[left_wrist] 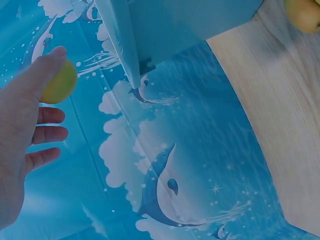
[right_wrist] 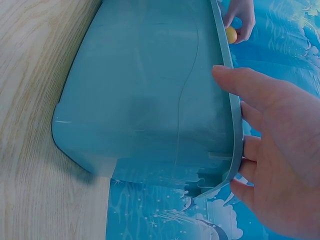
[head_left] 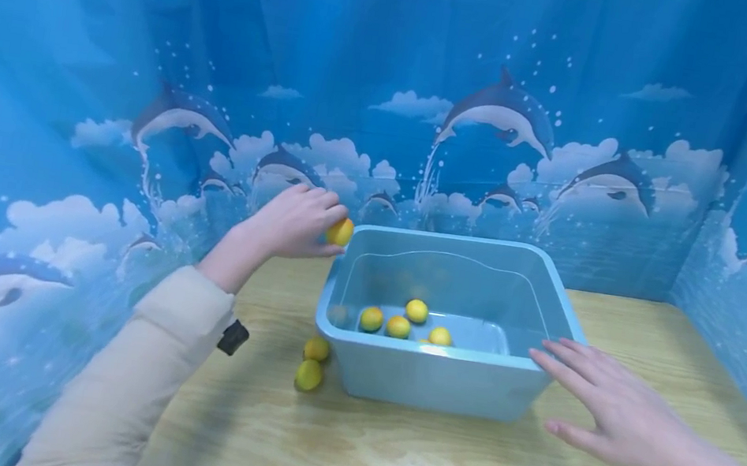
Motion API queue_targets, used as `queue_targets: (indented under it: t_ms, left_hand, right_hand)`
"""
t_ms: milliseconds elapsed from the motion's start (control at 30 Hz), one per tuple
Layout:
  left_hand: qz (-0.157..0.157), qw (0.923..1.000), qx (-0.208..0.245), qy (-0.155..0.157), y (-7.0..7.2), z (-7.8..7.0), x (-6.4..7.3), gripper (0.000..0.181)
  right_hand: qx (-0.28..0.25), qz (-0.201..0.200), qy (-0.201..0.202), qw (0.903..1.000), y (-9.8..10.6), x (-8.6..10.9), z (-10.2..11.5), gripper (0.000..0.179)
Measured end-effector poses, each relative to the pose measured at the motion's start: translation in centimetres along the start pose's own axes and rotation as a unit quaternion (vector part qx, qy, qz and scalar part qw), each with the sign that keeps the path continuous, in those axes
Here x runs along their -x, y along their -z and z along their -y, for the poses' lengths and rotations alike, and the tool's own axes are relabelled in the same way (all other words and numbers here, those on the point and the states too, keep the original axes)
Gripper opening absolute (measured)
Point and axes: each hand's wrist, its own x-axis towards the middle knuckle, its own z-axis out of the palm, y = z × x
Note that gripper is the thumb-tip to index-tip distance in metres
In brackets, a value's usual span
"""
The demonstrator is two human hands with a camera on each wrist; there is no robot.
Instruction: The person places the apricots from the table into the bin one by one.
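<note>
My left hand pinches a small round yellow-orange fruit just off the left rim of a blue plastic bin. In the left wrist view the same fruit sits by the thumb, the other fingers spread below. Inside the bin lie several similar fruits, partly hidden by the front wall. Two more fruits are on the table beside the bin's left wall. At the bin's right end, my right hand has its fingers extended at the rim, thumb apart, gripping nothing.
The bin stands on a light wood-grain table. Blue curtains printed with dolphins enclose the back and both sides. A small black object shows at the left sleeve.
</note>
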Motion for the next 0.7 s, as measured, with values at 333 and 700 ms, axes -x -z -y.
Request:
queue_targets:
  t_ms: [333, 700]
  left_hand:
    - [0.037, 0.9992, -0.005, 0.012, 0.1, -0.3, -1.7, 0.043]
    - [0.065, 0.9978, -0.011, -0.009, 0.4, -1.1, -4.1, 0.040]
  right_hand:
    - [0.000, -0.003, 0.000, 1.0000, -0.1, 0.1, 0.0, 0.077]
    - [-0.002, -0.007, 0.003, 1.0000, -0.1, 0.0, 0.0, 0.079]
